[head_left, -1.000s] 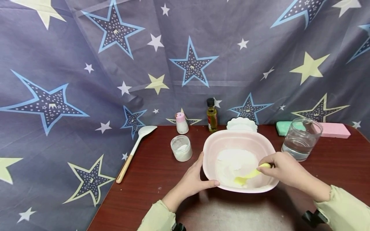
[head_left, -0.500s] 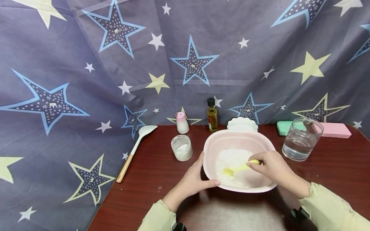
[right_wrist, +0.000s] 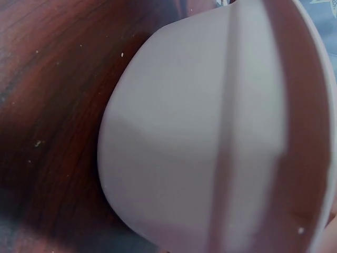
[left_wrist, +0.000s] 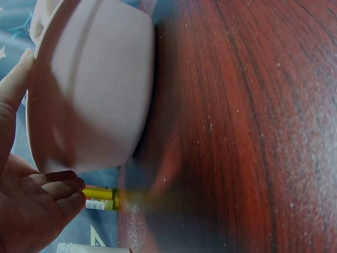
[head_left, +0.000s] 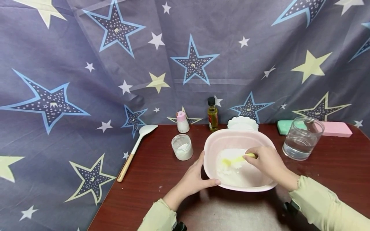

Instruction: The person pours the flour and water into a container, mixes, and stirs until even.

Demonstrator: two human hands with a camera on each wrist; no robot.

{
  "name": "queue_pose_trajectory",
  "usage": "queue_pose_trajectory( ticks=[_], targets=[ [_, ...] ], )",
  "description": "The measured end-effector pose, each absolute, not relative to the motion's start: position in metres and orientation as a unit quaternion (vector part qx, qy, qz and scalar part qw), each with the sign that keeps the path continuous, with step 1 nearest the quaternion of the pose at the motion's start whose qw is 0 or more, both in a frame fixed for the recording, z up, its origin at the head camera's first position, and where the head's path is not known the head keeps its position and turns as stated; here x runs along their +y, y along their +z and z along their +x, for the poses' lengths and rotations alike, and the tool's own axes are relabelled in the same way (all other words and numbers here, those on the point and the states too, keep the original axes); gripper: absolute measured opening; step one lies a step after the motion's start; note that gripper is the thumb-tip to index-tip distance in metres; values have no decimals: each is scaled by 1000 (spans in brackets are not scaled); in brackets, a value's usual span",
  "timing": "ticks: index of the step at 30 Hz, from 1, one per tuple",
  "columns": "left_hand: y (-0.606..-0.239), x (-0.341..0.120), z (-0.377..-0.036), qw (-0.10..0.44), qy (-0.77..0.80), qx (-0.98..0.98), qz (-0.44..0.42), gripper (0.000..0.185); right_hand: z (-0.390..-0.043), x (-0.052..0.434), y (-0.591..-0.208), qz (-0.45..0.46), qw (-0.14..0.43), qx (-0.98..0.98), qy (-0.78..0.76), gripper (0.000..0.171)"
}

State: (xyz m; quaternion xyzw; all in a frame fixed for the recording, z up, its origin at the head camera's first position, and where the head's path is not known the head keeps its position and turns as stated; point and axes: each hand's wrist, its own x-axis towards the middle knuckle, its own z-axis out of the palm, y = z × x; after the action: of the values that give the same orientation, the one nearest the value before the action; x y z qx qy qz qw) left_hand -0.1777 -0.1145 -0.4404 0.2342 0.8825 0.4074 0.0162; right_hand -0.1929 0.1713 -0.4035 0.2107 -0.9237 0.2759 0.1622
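Bowl: pink bowl (head_left: 237,141) on dark red table (head_left: 150,179), white flour (head_left: 240,171) inside.
Left hand (head_left: 194,181): cupping bowl's left rim, thumb along near edge.
Right hand (head_left: 267,160): over bowl's right side, pinching yellow spoon (head_left: 235,159), spoon tip in flour.
Left of bowl: small flour jar (head_left: 182,147); farther left, white spatula (head_left: 136,147) with wooden handle.
Behind bowl: pink-capped shaker (head_left: 182,122), oil bottle (head_left: 212,114), white dish (head_left: 242,123).
Right of bowl: glass of water (head_left: 302,138); behind it, green sponge (head_left: 284,126) and pink sponge (head_left: 336,129).
Backdrop: grey star-print cloth (head_left: 86,64).

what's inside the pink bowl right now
The pink bowl holds white powder and a yellow spoon whose handle the right hand grips. That hand hides the bowl's right side, so anything beneath it cannot be seen.
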Motion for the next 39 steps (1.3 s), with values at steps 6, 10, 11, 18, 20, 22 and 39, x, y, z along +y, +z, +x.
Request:
queue_pose_trajectory(
  ticks=[6,10,11,18,20,22,39],
  targets=[
    [-440,-113,-178,14,407,883,235,114,-197,174,-404,182,165,-934,259,12],
    [-439,-112,-179,9,409,880,242,114,-199,178,-404,165,166,-940,247,9],
    [-439,-112,-179,8,409,879,243,114,-200,180,-403,161,168,-941,244,9],
    [-440,-113,-180,3,411,877,247,114,-200,192,-399,140,166,-947,236,10],
    [-441,-113,-180,3,411,877,249,114,-199,196,-398,135,164,-948,235,10],
    [-441,-113,-180,4,409,878,248,114,-199,201,-396,131,162,-950,234,9],
    [-439,-114,-179,18,404,884,233,115,-182,234,-376,148,155,-960,182,10]
  ],
)
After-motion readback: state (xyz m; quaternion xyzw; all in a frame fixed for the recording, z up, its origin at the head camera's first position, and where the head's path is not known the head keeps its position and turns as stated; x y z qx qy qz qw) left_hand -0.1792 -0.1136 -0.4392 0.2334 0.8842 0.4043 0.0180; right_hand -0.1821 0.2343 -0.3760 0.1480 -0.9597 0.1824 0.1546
